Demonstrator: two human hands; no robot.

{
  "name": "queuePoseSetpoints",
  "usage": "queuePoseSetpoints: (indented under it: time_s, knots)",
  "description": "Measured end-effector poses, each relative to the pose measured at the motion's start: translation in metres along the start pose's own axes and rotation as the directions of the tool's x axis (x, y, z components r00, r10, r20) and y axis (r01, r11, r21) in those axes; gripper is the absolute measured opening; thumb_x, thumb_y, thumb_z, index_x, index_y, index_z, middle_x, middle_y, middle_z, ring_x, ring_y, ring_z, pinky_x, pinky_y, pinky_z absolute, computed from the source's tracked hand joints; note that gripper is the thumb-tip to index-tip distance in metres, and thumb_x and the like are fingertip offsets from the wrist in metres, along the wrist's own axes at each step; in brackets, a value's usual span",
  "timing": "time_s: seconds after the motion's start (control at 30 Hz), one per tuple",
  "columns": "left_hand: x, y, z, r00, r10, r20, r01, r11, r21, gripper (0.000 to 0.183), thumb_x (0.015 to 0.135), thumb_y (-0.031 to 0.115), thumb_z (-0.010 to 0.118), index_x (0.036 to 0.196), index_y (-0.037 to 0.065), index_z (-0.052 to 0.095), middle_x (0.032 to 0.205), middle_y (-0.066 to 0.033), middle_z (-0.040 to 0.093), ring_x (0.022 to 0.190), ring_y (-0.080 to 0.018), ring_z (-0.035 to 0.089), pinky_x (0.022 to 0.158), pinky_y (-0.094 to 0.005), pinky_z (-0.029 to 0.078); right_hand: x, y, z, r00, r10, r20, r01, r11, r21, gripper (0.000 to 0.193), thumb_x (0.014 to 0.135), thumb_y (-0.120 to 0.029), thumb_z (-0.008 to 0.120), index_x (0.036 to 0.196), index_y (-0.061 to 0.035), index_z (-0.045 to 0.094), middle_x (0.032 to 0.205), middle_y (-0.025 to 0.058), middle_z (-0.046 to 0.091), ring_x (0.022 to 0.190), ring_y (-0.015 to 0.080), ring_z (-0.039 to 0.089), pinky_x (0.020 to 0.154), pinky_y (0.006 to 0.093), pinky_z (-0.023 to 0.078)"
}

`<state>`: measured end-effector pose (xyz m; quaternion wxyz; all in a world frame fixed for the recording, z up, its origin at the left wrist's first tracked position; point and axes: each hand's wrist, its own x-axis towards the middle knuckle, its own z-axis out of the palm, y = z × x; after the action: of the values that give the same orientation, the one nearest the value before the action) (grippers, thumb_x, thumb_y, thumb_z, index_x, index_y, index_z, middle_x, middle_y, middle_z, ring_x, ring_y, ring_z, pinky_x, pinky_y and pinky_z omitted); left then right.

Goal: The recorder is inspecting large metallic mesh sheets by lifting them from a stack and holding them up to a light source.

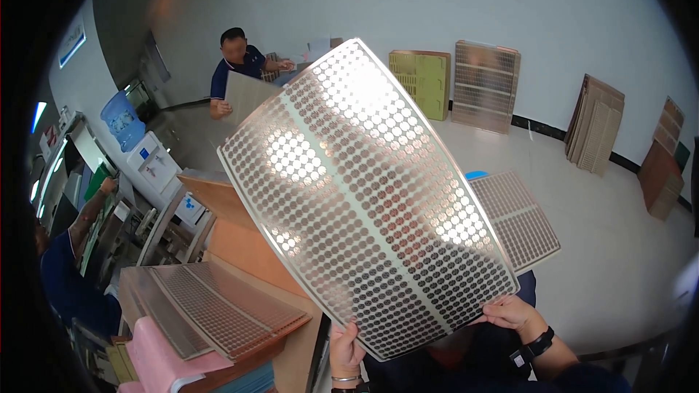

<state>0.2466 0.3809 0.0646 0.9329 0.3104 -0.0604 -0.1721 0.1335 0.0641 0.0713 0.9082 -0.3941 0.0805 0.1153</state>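
Observation:
A large thin circuit board panel [349, 207], covered in rows of shiny round copper pads with pale bands between them, is held up tilted before me. My left hand [345, 349] grips its lower left edge, the thumb on the face towards me. My right hand [512, 313] pinches the lower right corner; a dark band is on that wrist. Bright light glares off the upper part of the panel. Behind its right edge lies a similar dotted panel [518, 218], partly hidden, with a bit of something blue beside it.
At left, more dotted panels [226, 306] lie stacked by a pink sheet [171, 353] and an orange-brown board [251, 247]. A person [240, 65] across the room holds a panel; another person [76, 276] works at far left. A water dispenser [153, 164] and wall-leaning panels [486, 87] stand beyond.

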Motion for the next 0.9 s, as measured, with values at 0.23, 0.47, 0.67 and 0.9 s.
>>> queuePoseSetpoints:
  time_s: [0.23, 0.47, 0.67, 0.9]
  knots:
    - [0.005, 0.009, 0.005, 0.999, 0.031, -0.017, -0.031, 0.999, -0.022, 0.051, 0.086, 0.007, 0.056, 0.13, -0.001, 0.032, 0.125, -0.0156, 0.048, 0.113, -0.0268, 0.05, 0.095, -0.0405, 0.042, 0.012, -0.004, 0.006, 0.995, -0.054, 0.089, 0.061, 0.995, -0.08, 0.032, 0.088, -0.002, 0.051, 0.12, -0.0028, 0.051, 0.12, 0.0108, 0.055, 0.108, 0.0236, 0.054, 0.091, 0.0391, 0.046]
    - [0.006, 0.019, 0.017, 0.989, 0.118, -0.087, -0.124, 0.99, -0.07, 0.049, 0.086, 0.007, 0.056, 0.13, 0.0, 0.035, 0.128, -0.0155, 0.046, 0.112, -0.0284, 0.05, 0.094, -0.0407, 0.044, 0.027, -0.019, 0.034, 0.986, -0.08, 0.147, 0.084, 0.996, -0.024, 0.039, 0.09, -0.009, 0.051, 0.127, -0.0005, 0.043, 0.124, 0.0144, 0.051, 0.111, 0.0274, 0.052, 0.092, 0.0443, 0.045]
    - [0.004, -0.015, 0.003, 0.926, 0.28, -0.254, -0.294, 0.956, -0.017, 0.046, 0.092, 0.025, 0.028, 0.132, 0.003, 0.038, 0.138, -0.0134, 0.038, 0.129, -0.0286, 0.031, 0.107, -0.0447, 0.024, 0.077, -0.031, 0.089, 0.952, -0.193, 0.237, 0.193, 0.981, 0.024, 0.041, 0.092, -0.007, 0.047, 0.129, 0.0045, 0.034, 0.126, 0.0212, 0.046, 0.112, 0.0313, 0.051, 0.093, 0.0483, 0.045]
    - [0.028, 0.002, 0.021, 0.952, 0.186, -0.245, -0.296, 0.767, -0.569, 0.027, 0.093, 0.013, 0.044, 0.118, 0.002, 0.046, 0.119, -0.012, 0.053, 0.113, -0.0198, 0.049, 0.098, -0.0371, 0.04, 0.12, 0.002, 0.148, 1.0, 0.023, 0.011, -0.015, 0.873, -0.487, 0.037, 0.093, -0.007, 0.044, 0.128, 0.0038, 0.036, 0.125, 0.018, 0.047, 0.113, 0.0299, 0.05, 0.094, 0.0416, 0.044]
